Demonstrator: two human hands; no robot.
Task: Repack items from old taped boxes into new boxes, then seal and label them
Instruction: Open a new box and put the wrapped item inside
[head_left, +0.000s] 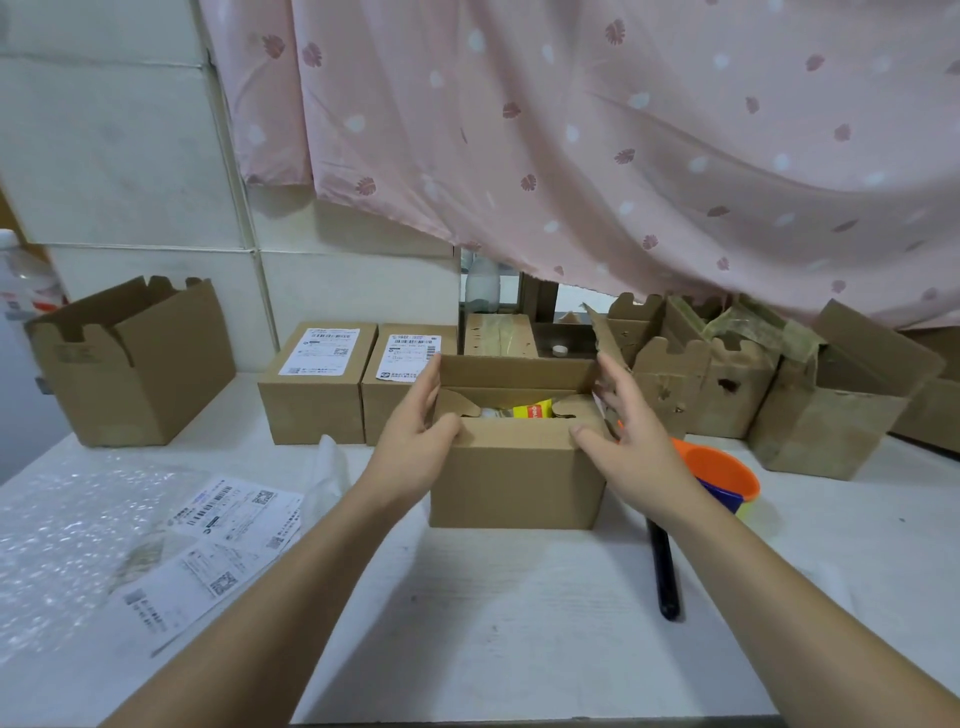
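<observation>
A new cardboard box (514, 478) stands in the middle of the white table, its top partly open with the rear flap upright. A yellow packet (532, 410) and a pale item show inside. My left hand (421, 436) rests against the box's left upper edge, thumb on the front rim, fingers spread along the side flap. My right hand (623, 431) is at the right upper edge, thumb touching the front corner, fingers open. Two sealed, labelled boxes (317, 384) (400, 389) stand behind on the left. Several torn old taped boxes (727, 384) sit at the back right.
An empty open box (130, 364) stands at far left. Shipping labels (218, 545) lie on bubble wrap (62, 545) at front left. A black marker (662, 571) and an orange-and-blue tape dispenser (722, 478) lie right of the box. A pink curtain (571, 130) hangs behind.
</observation>
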